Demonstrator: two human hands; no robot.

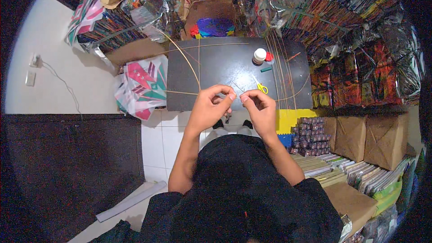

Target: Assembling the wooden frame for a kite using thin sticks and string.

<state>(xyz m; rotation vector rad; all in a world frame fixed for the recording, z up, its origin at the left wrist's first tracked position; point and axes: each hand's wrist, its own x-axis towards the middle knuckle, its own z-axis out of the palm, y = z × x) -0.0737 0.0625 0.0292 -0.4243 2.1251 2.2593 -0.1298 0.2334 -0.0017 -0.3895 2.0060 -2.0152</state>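
Note:
My left hand is raised at the near edge of the dark table, thumb and index finger pinched together. Close beside it, my right hand pinches in the same way, fingertips almost meeting the left's. What lies between the fingertips is too fine to make out; a faint thin line runs up from there. A curved thin stick and a straight upright thin stick run down to my left hand, which hides where they end. Another slim stick reaches that hand from the left.
On the dark table are a white bottle, yellow-handled scissors, a green marker cap and several long thin sticks. Printed plastic sheets lie left. Wrapped stacks and brown cartons crowd the right.

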